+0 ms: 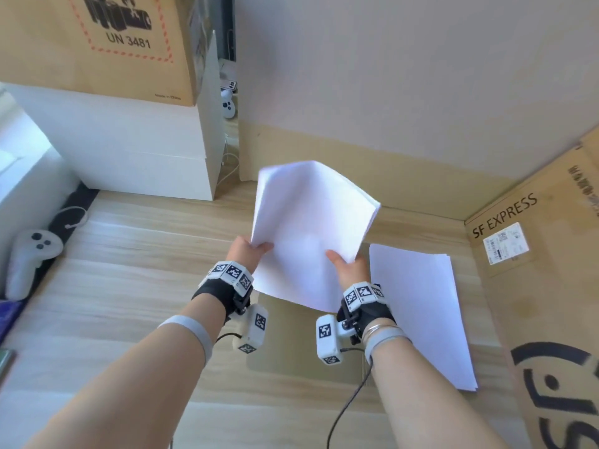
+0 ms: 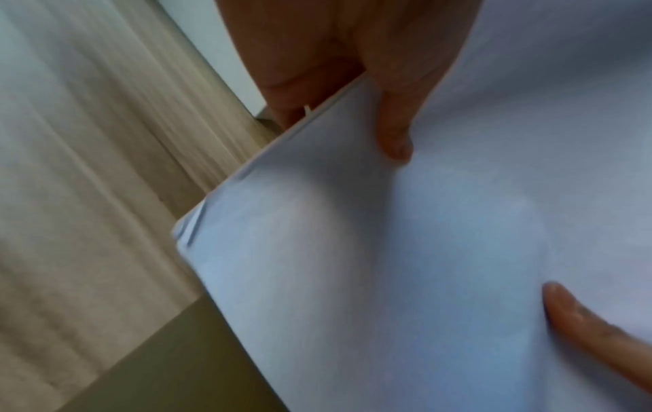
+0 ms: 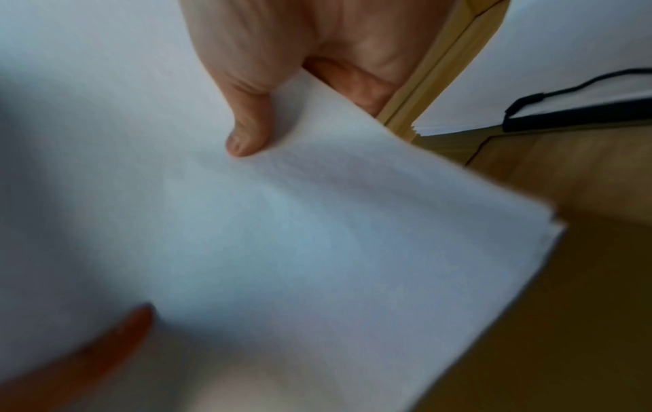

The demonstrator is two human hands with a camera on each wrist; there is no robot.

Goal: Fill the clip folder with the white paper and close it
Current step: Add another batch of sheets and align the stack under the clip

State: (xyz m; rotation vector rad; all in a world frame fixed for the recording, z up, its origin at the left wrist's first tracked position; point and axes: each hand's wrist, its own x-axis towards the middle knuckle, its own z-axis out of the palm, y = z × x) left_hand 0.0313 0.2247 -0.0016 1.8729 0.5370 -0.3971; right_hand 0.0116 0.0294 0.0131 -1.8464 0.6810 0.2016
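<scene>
The paper (image 1: 311, 228) is a thin sheaf of white sheets held in the air above the counter (image 1: 129, 254), tilted with its far edge raised and its far corners drooping. The left hand (image 1: 244, 251) pinches the left edge, thumb on top and fingers (image 2: 282, 111) beneath; the right hand (image 1: 348, 264) pinches the lower right edge the same way, thumb (image 3: 250, 131) pressed on the top sheet. The sheaf is judged light, limp and smooth: unsupported corners sag, and loose sheets can fan or slide apart, as the slightly splayed corner (image 2: 187, 223) in the left wrist view suggests. Grip at two opposite edges, near the middle of each side, with firm thumb pressure to keep the sheets square; avoid holding a single corner, which will crease it. A second stack (image 1: 421, 312) lies flat on the counter just to the right of the right hand. An olive-brown flat surface (image 1: 285, 345) lies below the held sheaf; whether it is the clip folder cannot be told. Cardboard boxes (image 1: 534, 270) stand at the right.
</scene>
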